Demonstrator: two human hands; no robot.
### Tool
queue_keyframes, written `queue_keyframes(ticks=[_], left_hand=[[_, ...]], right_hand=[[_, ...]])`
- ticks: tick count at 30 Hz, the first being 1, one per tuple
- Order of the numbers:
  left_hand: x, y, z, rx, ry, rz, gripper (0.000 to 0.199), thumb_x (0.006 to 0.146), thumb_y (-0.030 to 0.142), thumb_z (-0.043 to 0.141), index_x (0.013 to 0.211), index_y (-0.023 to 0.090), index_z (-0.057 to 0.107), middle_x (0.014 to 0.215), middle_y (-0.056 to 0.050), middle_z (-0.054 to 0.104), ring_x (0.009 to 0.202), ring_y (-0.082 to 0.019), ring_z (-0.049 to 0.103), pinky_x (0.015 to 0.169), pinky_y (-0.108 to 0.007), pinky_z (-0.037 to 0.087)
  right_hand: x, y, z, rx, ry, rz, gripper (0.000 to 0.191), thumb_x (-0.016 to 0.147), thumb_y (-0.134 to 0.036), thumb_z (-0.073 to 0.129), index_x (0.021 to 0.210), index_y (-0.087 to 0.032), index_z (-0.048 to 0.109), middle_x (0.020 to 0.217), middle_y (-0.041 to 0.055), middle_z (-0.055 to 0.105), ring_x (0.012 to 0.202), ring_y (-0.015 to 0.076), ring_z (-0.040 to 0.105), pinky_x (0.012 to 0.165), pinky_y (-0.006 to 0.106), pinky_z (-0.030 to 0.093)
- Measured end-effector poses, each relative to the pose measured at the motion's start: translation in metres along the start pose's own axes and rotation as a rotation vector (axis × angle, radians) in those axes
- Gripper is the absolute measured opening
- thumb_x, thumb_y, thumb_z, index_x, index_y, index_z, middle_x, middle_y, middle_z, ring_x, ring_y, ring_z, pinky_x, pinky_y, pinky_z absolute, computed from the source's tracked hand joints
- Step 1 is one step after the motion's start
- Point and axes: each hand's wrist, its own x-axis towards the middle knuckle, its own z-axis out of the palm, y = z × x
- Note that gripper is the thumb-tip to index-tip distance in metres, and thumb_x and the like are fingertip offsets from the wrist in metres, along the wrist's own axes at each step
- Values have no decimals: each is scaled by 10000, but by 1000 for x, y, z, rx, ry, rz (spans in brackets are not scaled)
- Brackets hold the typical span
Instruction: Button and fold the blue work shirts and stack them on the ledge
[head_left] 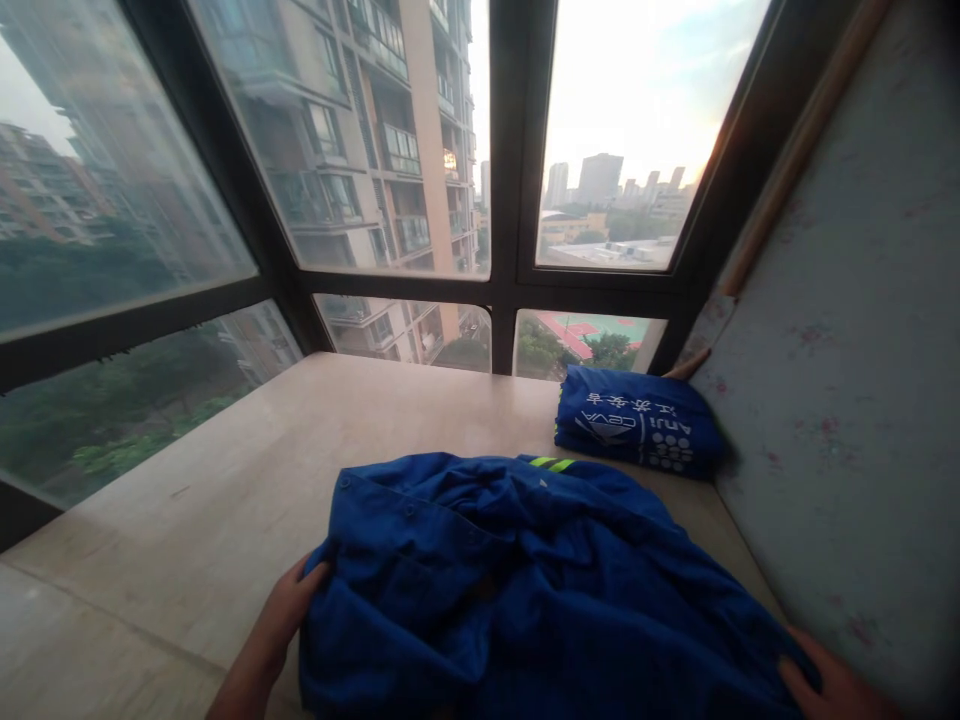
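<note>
A crumpled blue work jacket (450, 570) with snap buttons and a small yellow-green striped patch lies across the near part of the sill. My left hand (294, 600) pinches its left edge, the thumb on top of the cloth. At the lower right, my right hand (825, 680) grips the opposite edge, with its fingers partly hidden by the fabric. Beyond the jacket, against the wall, rests a folded blue garment (637, 420) with white lettering and logos facing up. Neither hand touches that folded one.
The pale stone window sill (202, 480) carries both garments. Dark window frames (510, 200) with glass panes border it on the left and at the back. A wall with flowered paper (847, 400) closes off the right side.
</note>
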Motion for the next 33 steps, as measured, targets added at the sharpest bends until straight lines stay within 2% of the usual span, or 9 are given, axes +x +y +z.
queue_keyframes(ticks=[4, 8, 13, 17, 21, 26, 28, 31, 33], left_hand=[[5, 14, -13, 230, 19, 136, 511, 723, 370, 528, 1163, 129, 624, 1142, -153, 707, 1054, -304, 679, 844, -377, 579], [-2, 59, -7, 467, 210, 420, 494, 770, 320, 445, 1206, 153, 606, 1257, -147, 641, 1158, -304, 618, 965, -441, 520], [2, 140, 40, 707, 201, 834, 369, 848, 206, 415, 1124, 177, 658, 1229, -106, 660, 1191, -266, 585, 1085, -426, 411], [35, 180, 94, 941, -79, 845, 429, 879, 183, 465, 1290, 185, 587, 1384, -108, 568, 1296, -254, 498, 1112, -404, 358], [68, 176, 130, 1051, -364, 753, 423, 744, 212, 676, 1167, 228, 673, 1215, -78, 683, 1111, -251, 631, 914, -318, 490], [70, 161, 125, 1122, -398, 709, 241, 786, 193, 578, 984, 215, 713, 1037, -93, 727, 993, -267, 667, 776, -313, 487], [60, 164, 114, 1129, -389, 733, 213, 805, 220, 562, 968, 213, 700, 1025, -92, 720, 994, -266, 658, 775, -311, 470], [41, 172, 99, 1130, -422, 771, 214, 822, 321, 595, 999, 239, 682, 994, -67, 720, 953, -251, 659, 753, -295, 454], [27, 178, 92, 1144, -444, 789, 274, 846, 408, 588, 1055, 252, 673, 973, -68, 723, 918, -260, 665, 730, -304, 451]], right_hand=[[3, -44, -12, -55, -131, 50, 499, 754, -597, 495, 984, -222, 731, 1049, 117, 750, 951, 318, 709, 843, 394, 547], [17, -72, -12, -45, -146, -42, 558, 752, -617, 494, 1085, -219, 698, 1185, 115, 706, 1077, 323, 669, 945, 418, 516], [36, -90, -1, -9, -238, -126, 515, 728, -576, 521, 1056, -227, 708, 1158, 101, 719, 1100, 320, 661, 983, 421, 501], [42, -104, -10, -29, -283, -179, 394, 737, -525, 520, 967, -265, 707, 1040, 70, 754, 981, 300, 699, 840, 377, 546], [37, -115, -28, -78, -188, -211, 247, 779, -488, 497, 781, -279, 629, 863, 53, 743, 819, 269, 699, 708, 337, 523], [32, -117, -42, -7, -239, -217, 242, 788, -482, 554, 670, -270, 536, 960, 50, 750, 888, 259, 705, 714, 294, 534], [30, -115, -42, 42, -343, -213, 223, 778, -493, 597, 826, -279, 635, 1093, 48, 738, 982, 264, 698, 780, 299, 550], [25, -115, -37, 60, -453, -194, 518, 760, -532, 629, 1198, -256, 646, 1223, 78, 692, 1114, 296, 655, 929, 358, 531], [23, -119, -35, 50, -473, -207, 543, 805, -566, 581, 1240, -250, 650, 1260, 83, 671, 1161, 306, 628, 1002, 391, 491]])
